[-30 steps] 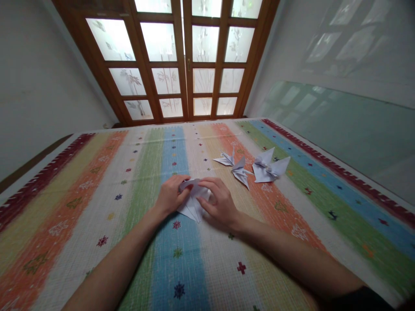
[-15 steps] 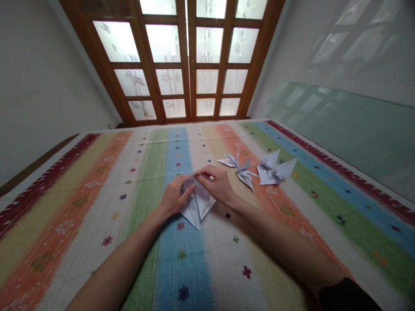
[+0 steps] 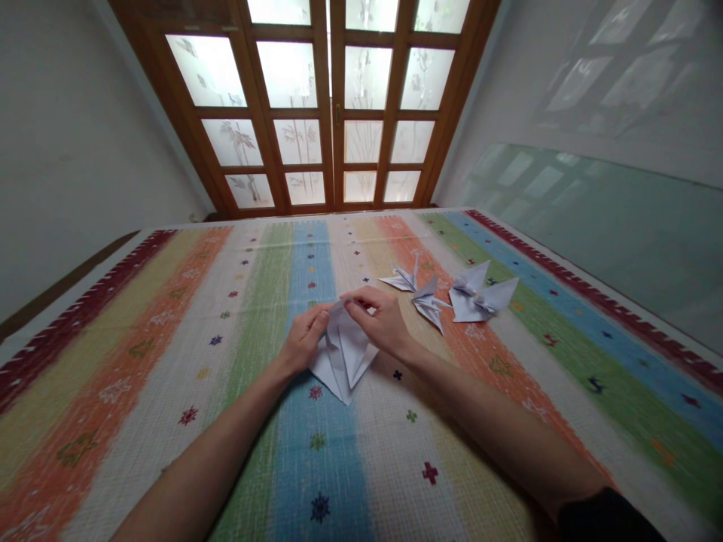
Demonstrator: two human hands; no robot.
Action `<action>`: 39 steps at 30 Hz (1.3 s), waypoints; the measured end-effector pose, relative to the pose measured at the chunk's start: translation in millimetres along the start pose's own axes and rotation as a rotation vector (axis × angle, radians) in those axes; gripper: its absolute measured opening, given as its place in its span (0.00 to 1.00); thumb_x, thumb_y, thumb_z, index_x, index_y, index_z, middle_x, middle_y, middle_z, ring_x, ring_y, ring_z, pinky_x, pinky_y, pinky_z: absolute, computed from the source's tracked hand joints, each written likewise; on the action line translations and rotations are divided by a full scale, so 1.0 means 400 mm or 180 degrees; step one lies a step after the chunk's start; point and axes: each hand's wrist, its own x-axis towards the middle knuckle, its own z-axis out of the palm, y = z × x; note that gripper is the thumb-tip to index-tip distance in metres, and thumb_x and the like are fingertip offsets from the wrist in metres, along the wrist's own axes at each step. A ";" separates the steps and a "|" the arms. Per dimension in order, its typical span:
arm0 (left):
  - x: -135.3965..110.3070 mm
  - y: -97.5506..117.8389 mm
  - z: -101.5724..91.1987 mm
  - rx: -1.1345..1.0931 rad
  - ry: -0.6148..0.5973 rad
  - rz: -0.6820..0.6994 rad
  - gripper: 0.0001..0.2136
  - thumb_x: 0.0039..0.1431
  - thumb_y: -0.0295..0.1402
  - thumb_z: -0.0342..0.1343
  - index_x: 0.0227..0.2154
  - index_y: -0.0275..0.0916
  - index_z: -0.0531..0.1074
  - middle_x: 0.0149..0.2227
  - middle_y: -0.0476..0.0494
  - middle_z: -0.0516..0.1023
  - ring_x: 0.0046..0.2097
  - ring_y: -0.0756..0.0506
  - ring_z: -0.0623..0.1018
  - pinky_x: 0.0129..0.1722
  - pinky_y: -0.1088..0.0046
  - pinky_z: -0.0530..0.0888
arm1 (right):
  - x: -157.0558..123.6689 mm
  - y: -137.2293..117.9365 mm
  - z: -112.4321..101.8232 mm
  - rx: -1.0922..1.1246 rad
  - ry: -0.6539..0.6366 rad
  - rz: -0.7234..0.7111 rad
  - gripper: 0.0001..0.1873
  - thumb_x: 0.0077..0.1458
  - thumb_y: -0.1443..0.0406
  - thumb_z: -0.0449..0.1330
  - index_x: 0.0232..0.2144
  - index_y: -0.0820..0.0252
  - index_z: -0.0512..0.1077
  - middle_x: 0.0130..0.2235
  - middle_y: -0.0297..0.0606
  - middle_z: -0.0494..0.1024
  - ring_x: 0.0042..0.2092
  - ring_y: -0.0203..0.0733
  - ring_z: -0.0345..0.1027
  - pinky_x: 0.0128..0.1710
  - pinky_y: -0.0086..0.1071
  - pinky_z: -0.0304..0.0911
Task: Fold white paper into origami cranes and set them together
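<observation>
- Centrally placed on the striped cloth (image 3: 169,354): a partly folded white paper piece (image 3: 343,352), lying over the blue stripe, lower tip pointing toward the viewer.
- Left hand (image 3: 302,340): resting against the left edge of the paper piece, fingers (image 3: 316,322) curled and pressed on its upper left flap, holding it down.
- Right hand (image 3: 381,320): above the upper right part of the paper piece, fingers (image 3: 357,299) pinched on the top corner of a flap, raised slightly off the cloth.
- Both hands touching each other's working area at the top of the paper piece, fingertips close together.
- Further back and to the right, well apart from the hands: two finished paper cranes, a smaller crane (image 3: 421,293) on the orange stripe and a larger crane (image 3: 480,296) just beside it, wings spread.
- Behind the striped cloth: a wooden door (image 3: 333,105) with frosted glass panes, closed.
- Right forearm: dark sleeve (image 3: 610,516) at the lower frame edge.
</observation>
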 end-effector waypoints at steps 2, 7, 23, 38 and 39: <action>-0.001 0.001 0.003 0.0011 -0.0036 0.0036 0.23 0.65 0.50 0.44 0.44 0.38 0.74 0.44 0.40 0.80 0.45 0.42 0.78 0.46 0.63 0.74 | 0.000 0.000 0.001 -0.0010 -0.0011 -0.0021 0.09 0.56 0.66 0.57 0.33 0.58 0.78 0.30 0.36 0.79 0.31 0.37 0.70 0.34 0.30 0.64; -0.006 -0.002 0.011 0.0038 0.0385 0.0038 0.18 0.63 0.46 0.49 0.46 0.39 0.72 0.46 0.40 0.79 0.46 0.43 0.78 0.46 0.64 0.74 | -0.001 -0.002 0.000 -0.0022 -0.0036 0.0013 0.08 0.56 0.68 0.57 0.32 0.59 0.78 0.31 0.37 0.79 0.32 0.37 0.70 0.33 0.30 0.64; -0.007 0.015 0.024 0.0160 0.0983 0.0724 0.06 0.58 0.34 0.58 0.26 0.39 0.72 0.36 0.43 0.80 0.40 0.45 0.79 0.40 0.69 0.74 | -0.005 -0.004 0.016 0.0026 0.0270 0.0091 0.06 0.55 0.67 0.61 0.28 0.58 0.77 0.29 0.36 0.79 0.30 0.37 0.69 0.33 0.30 0.62; -0.011 -0.004 0.043 0.0337 0.1203 0.0784 0.12 0.56 0.32 0.61 0.43 0.40 0.71 0.39 0.45 0.80 0.36 0.48 0.80 0.38 0.71 0.77 | -0.005 0.001 0.013 0.0471 0.0152 0.0194 0.10 0.55 0.66 0.57 0.36 0.58 0.78 0.37 0.40 0.82 0.36 0.40 0.74 0.37 0.33 0.67; -0.011 -0.004 0.043 0.0436 0.1169 0.0868 0.12 0.57 0.32 0.60 0.44 0.40 0.72 0.40 0.44 0.80 0.36 0.48 0.80 0.38 0.71 0.78 | -0.004 0.002 0.013 0.0520 0.0200 0.0239 0.10 0.54 0.65 0.58 0.37 0.58 0.78 0.37 0.39 0.82 0.36 0.40 0.74 0.37 0.32 0.67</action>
